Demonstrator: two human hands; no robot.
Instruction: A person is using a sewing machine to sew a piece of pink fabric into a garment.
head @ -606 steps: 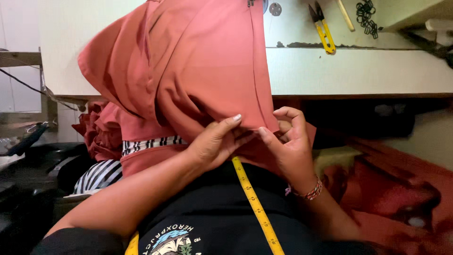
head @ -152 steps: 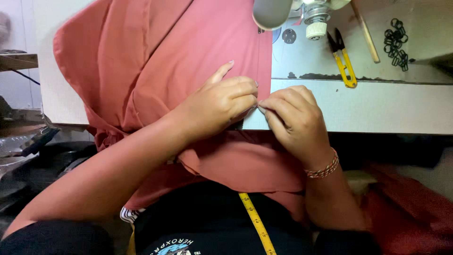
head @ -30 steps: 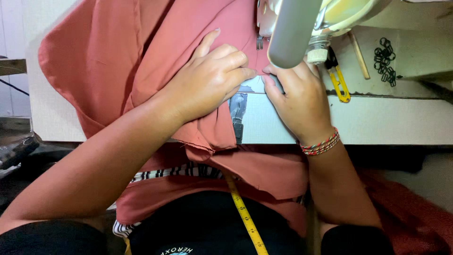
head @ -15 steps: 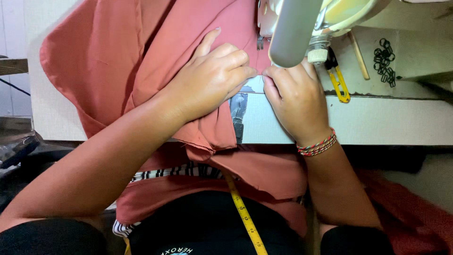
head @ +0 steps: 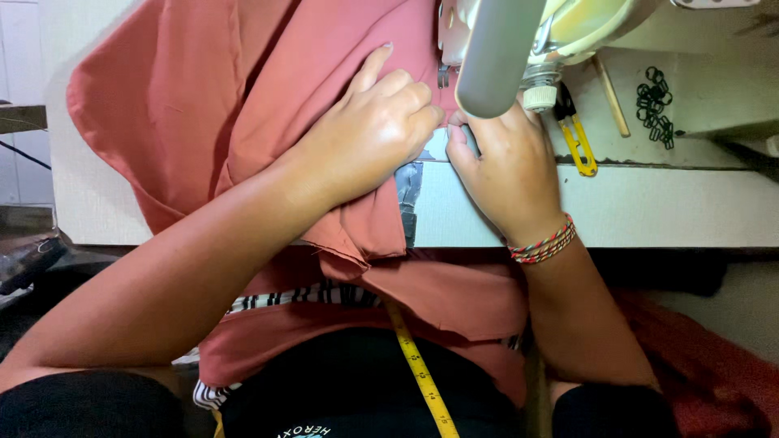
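The cloth (head: 243, 105), a smooth, matte, terracotta woven fabric, is lying in soft folds over the bench (head: 649, 211) and hanging off its front edge onto the person's lap. The left hand (head: 369, 134) is pressing down on the cloth, fingers (head: 406, 93) curled and knuckles raised, pinning a fold just beside the machine (head: 503, 49). The right hand (head: 507, 166) is resting on the bench edge beneath the machine's rounded grey arm, its fingers bent and touching the cloth edge; whether they are pinching it cannot be told. A beaded bracelet (head: 544, 242) is circling the right wrist. Yellow snips (head: 578, 146) and small dark rings (head: 656, 105) are lying on the pale, flat bench top. A yellow tape measure (head: 418, 373) is hanging down the dark shirt.
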